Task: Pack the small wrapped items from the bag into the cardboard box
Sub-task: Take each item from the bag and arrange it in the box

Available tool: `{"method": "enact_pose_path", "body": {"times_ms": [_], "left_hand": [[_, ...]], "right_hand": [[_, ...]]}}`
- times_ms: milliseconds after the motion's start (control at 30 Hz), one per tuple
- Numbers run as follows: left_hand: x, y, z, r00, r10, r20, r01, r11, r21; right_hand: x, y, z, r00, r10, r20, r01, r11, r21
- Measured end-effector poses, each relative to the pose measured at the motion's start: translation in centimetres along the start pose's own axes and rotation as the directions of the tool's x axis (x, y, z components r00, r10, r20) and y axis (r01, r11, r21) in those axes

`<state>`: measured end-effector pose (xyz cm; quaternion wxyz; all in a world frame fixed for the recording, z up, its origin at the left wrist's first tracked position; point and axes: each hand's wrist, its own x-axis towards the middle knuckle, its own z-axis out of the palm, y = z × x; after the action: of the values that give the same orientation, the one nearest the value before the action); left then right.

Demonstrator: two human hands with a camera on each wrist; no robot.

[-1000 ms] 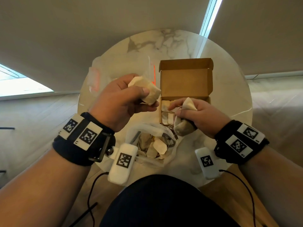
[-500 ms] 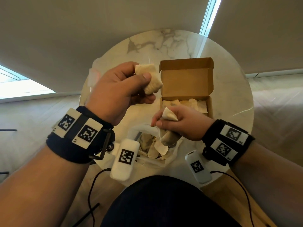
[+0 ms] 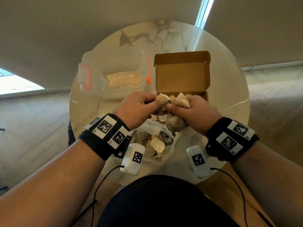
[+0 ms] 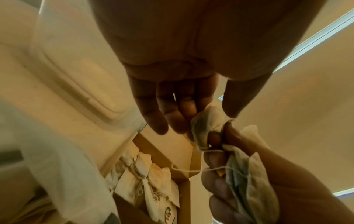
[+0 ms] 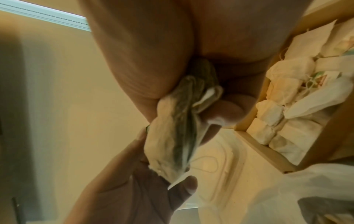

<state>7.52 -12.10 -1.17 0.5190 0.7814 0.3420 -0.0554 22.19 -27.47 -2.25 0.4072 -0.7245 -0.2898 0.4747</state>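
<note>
The open cardboard box [image 3: 182, 77] stands on the round marble table, lid tipped back. Rows of small wrapped tea bags [image 5: 287, 91] lie inside it. At the box's near edge my two hands meet. My left hand [image 3: 157, 102] pinches one tea bag [image 4: 206, 125] between thumb and forefinger; its other fingers are straight. My right hand [image 3: 173, 107] grips a bunch of tea bags [image 5: 176, 130], with strings trailing between the hands. The clear plastic bag [image 3: 157, 141], open and holding several more tea bags, lies just below my hands.
A clear plastic container [image 3: 114, 77] with orange clips sits left of the box. The table's [image 3: 229, 112] round edge curves close to the right of the box. A dark cable [image 3: 101, 185] hangs from each wrist device over the near edge.
My left hand came down from beside the box lid with its tea bag and met the right hand. The right hand rose from the bag's mouth toward the box's near edge.
</note>
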Motion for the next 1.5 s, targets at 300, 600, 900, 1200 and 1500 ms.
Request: {"method": "enact_pose_path", "body": {"times_ms": [300,600,900,1200,1500], "left_hand": [[2.2,-1.0,1.5,0.997,-0.076,0.023,0.078,0.984,-0.160],[7.8,-4.3,4.8,0.972,-0.232,-0.029,0.234,0.961,0.146],[9.5,-4.0,7.4,0.980,-0.199,-0.026,0.179,0.808,0.561],[8.4,-4.5,7.3,0.991,0.131,-0.024,-0.071,0.665,0.744],[8.1,-3.9,7.1,0.985,-0.023,0.171,-0.152,0.360,0.921]], "right_hand": [[0.6,1.9,-0.3,0.988,0.141,-0.062,-0.142,0.990,-0.005],[-1.5,3.7,-3.2,0.938,0.265,-0.222,-0.161,0.903,0.398],[-2.5,4.8,-3.9,0.905,0.306,-0.296,-0.145,0.875,0.461],[-2.8,6.3,-4.3,0.901,0.311,-0.302,-0.150,0.878,0.455],[-2.2,5.9,-3.9,0.910,0.326,-0.255,-0.172,0.858,0.484]]}}
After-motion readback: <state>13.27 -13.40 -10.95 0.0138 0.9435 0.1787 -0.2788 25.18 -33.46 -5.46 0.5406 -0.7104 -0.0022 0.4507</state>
